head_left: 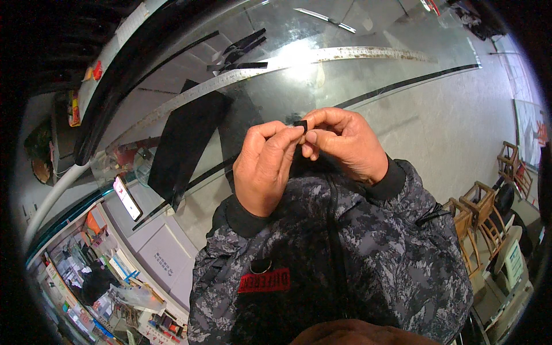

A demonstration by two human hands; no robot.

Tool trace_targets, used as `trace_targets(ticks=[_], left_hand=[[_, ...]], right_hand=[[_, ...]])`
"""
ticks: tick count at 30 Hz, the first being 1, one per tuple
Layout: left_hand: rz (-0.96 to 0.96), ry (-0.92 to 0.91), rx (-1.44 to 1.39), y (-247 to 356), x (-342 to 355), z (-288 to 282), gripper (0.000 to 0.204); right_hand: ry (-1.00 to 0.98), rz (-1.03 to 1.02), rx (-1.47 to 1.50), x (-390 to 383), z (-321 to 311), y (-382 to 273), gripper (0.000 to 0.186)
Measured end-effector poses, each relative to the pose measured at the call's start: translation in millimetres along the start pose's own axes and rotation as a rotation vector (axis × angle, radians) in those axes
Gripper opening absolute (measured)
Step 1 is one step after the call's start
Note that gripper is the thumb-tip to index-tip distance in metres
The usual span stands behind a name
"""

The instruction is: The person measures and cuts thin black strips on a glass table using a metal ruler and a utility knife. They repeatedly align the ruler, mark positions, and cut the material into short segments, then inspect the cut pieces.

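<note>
My left hand (265,164) and my right hand (351,144) meet in front of my chest, above the glass tabletop. Between their fingertips is a small black piece (302,123), flat and dark, partly covered by the fingers. Both hands are closed in a pinch on it. Thumb and fingers of the right hand grip its right side, while the left fingertips press together at its left. A large black sheet (187,138) lies on the glass left of my hands. Beyond it runs a long metal ruler (339,53), which appears curved.
Several black strips (244,49) lie at the far left of the glass. A slim cutter knife (325,20) rests at the far side. At left are a lit phone (127,198) and a cluttered tray (95,276). Wooden stools (477,207) stand at right.
</note>
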State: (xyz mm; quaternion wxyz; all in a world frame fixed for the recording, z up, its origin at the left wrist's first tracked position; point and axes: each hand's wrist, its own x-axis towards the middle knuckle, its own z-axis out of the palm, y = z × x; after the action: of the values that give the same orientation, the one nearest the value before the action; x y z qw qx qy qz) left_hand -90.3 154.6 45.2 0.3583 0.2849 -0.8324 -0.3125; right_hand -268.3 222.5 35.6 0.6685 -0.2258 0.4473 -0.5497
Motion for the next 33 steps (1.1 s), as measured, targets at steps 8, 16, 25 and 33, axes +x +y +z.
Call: trace_targets(ticks=[8,16,25,33], left_hand=[[0.003,0.012,0.030,1.0,-0.6,0.5,0.026],[0.022,-0.010,0.045,-1.0,-1.0,0.0,0.029],[0.016,-0.014,0.035,-0.1,0.0,0.3,0.027],[-0.009,-0.004,0.007,-0.3,-0.5,1.6,0.026]], right_hand=[[-0.002,0.012,-0.010,-1.0,0.8,-1.9,0.019],[-0.008,0.006,-0.003,1.2,-0.9,0.1,0.017],[0.017,0.019,-0.021,0.9,-0.8,0.4,0.015],[0.022,0.027,0.000,1.4,0.7,-0.4,0.014]])
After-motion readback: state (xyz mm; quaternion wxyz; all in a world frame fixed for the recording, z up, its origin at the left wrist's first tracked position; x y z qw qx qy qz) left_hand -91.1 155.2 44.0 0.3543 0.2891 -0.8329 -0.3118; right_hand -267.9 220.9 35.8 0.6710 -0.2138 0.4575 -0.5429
